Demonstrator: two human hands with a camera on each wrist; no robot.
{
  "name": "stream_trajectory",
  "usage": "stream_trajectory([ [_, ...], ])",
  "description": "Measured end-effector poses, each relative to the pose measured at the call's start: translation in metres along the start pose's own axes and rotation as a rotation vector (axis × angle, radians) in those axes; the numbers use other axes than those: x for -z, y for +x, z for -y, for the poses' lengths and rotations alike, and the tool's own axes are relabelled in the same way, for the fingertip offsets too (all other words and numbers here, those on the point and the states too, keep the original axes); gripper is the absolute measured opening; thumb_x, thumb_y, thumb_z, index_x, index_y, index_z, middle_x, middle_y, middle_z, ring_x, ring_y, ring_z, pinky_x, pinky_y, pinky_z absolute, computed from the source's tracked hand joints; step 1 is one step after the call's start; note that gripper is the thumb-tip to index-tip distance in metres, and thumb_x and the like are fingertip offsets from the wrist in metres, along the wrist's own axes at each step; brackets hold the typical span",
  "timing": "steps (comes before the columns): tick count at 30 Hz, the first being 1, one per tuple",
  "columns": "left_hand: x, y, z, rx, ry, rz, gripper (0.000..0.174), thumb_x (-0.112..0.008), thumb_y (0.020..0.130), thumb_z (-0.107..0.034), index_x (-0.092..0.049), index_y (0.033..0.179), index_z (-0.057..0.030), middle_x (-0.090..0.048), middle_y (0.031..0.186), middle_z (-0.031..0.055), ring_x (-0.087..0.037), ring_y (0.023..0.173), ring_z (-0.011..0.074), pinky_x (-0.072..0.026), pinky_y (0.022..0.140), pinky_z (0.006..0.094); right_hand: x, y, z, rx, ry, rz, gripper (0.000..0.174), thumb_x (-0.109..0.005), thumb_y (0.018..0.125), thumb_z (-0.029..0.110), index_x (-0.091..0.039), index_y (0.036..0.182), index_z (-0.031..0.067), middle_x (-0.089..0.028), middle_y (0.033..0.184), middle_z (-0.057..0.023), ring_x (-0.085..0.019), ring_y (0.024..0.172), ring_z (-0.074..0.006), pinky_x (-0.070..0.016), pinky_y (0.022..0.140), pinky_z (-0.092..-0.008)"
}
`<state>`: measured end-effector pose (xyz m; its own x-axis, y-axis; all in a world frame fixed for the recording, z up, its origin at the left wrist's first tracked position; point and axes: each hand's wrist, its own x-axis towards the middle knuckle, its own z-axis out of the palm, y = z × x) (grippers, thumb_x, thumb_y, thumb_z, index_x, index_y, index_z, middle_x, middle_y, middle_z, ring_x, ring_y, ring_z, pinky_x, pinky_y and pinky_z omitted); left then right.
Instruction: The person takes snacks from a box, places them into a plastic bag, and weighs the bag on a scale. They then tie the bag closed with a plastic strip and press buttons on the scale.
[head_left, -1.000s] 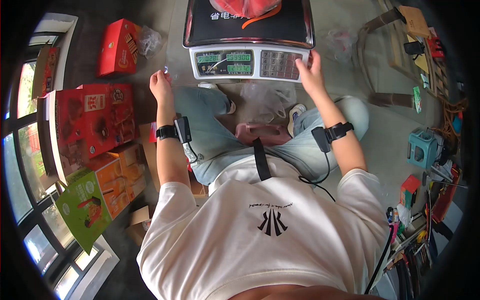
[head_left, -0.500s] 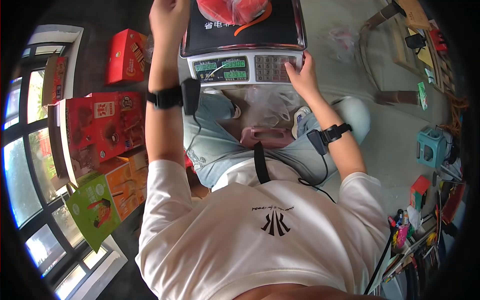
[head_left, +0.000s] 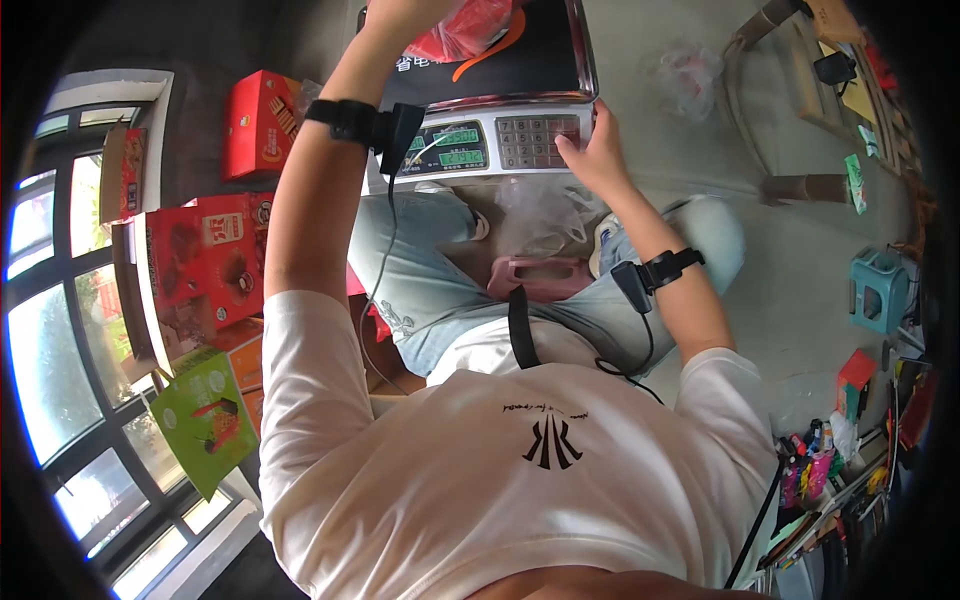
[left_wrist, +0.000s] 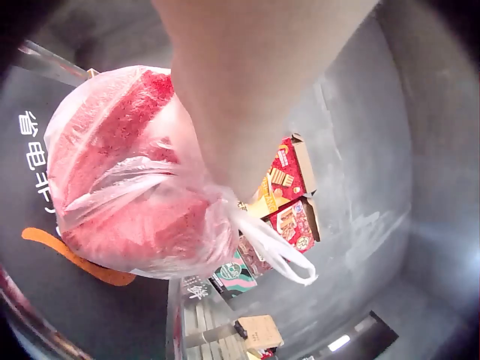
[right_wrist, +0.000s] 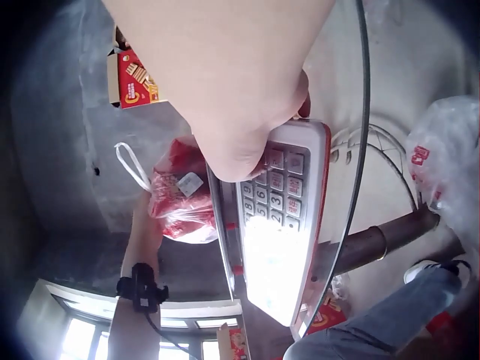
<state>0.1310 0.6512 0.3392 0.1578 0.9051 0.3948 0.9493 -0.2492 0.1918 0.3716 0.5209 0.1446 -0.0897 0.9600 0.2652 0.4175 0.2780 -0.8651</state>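
A clear plastic bag of red goods (head_left: 462,38) rests on the black platform of a digital price scale (head_left: 550,60). My left hand (head_left: 408,14) grips the gathered neck of the bag, and a loose white handle loop (left_wrist: 289,259) sticks out past it. The fingertips are hidden behind the hand in the left wrist view. My right hand (head_left: 602,158) is at the scale's right front corner. Its thumb touches the keypad (head_left: 530,142), and the other fingers lie along the side edge. Green digits glow on the display (head_left: 460,150), partly behind the left wristband.
Under the scale's front lies crumpled clear plastic (head_left: 545,210), with a pink plastic object (head_left: 540,278) between my knees. Red cartons (head_left: 262,125) stand at the left. A curved-frame chair or stand (head_left: 800,190) and a teal stool (head_left: 878,290) are at the right.
My left hand has risen from beside the left knee, swung forward past the scale's left side and reached the bag. The right hand stays at the keypad corner.
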Motion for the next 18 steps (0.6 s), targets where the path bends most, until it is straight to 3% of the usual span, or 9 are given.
stream_trajectory([
  [4, 0.028, -0.024, -0.023, 0.052, -0.124, 0.086, 0.04, -0.063, 0.083, -0.041, -0.063, 0.097, -0.0032, -0.064, 0.088, 0.0234, -0.061, 0.085, 0.0389, -0.0494, 0.075, 0.0437, -0.002, 0.003, 0.012, -0.022, 0.001, -0.032, 0.069, -0.067, 0.078, 0.016, -0.031, 0.134, -0.0035, -0.043, 0.123, -0.023, -0.043, 0.114, -0.0368, -0.0358, 0.099, -0.0438],
  [6, 0.034, -0.034, -0.023, -0.198, -0.051, -0.017, 0.039, -0.063, 0.083, -0.04, -0.062, 0.098, -0.0044, -0.063, 0.093, 0.0216, -0.061, 0.084, 0.0395, -0.0496, 0.073, 0.0439, -0.002, 0.004, 0.013, -0.039, 0.005, -0.037, 0.069, -0.068, 0.078, 0.016, -0.032, 0.133, -0.0035, -0.043, 0.123, -0.023, -0.043, 0.114, -0.0365, -0.0362, 0.099, -0.0437],
  [9, 0.042, -0.041, -0.027, -0.243, 0.068, 0.043, 0.038, -0.063, 0.083, -0.04, -0.061, 0.1, -0.0057, -0.063, 0.096, 0.0205, -0.062, 0.085, 0.0385, -0.0497, 0.072, 0.0445, -0.001, 0.005, 0.018, -0.061, 0.007, -0.034, 0.067, -0.068, 0.078, 0.017, -0.034, 0.132, -0.0036, -0.044, 0.122, -0.0229, -0.044, 0.114, -0.0362, -0.0368, 0.098, -0.0435],
  [13, 0.038, -0.037, -0.016, -0.115, 0.11, 0.128, 0.04, -0.064, 0.083, -0.041, -0.06, 0.102, -0.006, -0.063, 0.096, 0.0193, -0.062, 0.085, 0.0389, -0.0501, 0.071, 0.0445, -0.001, 0.005, 0.016, -0.079, -0.033, -0.045, 0.065, -0.068, 0.078, 0.018, -0.036, 0.131, -0.0036, -0.046, 0.122, -0.023, -0.045, 0.114, -0.0361, -0.0375, 0.098, -0.0433],
  [16, 0.047, -0.037, -0.017, 0.003, 0.057, 0.252, 0.037, -0.069, 0.079, -0.036, -0.059, 0.099, -0.006, -0.061, 0.099, 0.0154, -0.059, 0.094, 0.0367, -0.0483, 0.079, 0.0434, -0.001, 0.005, 0.011, -0.032, -0.017, -0.033, 0.066, -0.068, 0.078, 0.017, -0.035, 0.132, -0.0036, -0.046, 0.122, -0.0232, -0.045, 0.114, -0.0364, -0.037, 0.098, -0.0432],
  [18, 0.046, -0.045, -0.012, -0.178, 0.067, 0.144, 0.021, -0.062, 0.088, -0.02, -0.056, 0.093, -0.0001, -0.063, 0.085, 0.0136, -0.062, 0.081, 0.029, -0.0486, 0.071, 0.0349, -0.002, 0.005, 0.008, -0.013, -0.011, -0.045, 0.067, -0.068, 0.078, 0.017, -0.034, 0.132, -0.0035, -0.045, 0.123, -0.0228, -0.045, 0.113, -0.0355, -0.0382, 0.097, -0.0425],
])
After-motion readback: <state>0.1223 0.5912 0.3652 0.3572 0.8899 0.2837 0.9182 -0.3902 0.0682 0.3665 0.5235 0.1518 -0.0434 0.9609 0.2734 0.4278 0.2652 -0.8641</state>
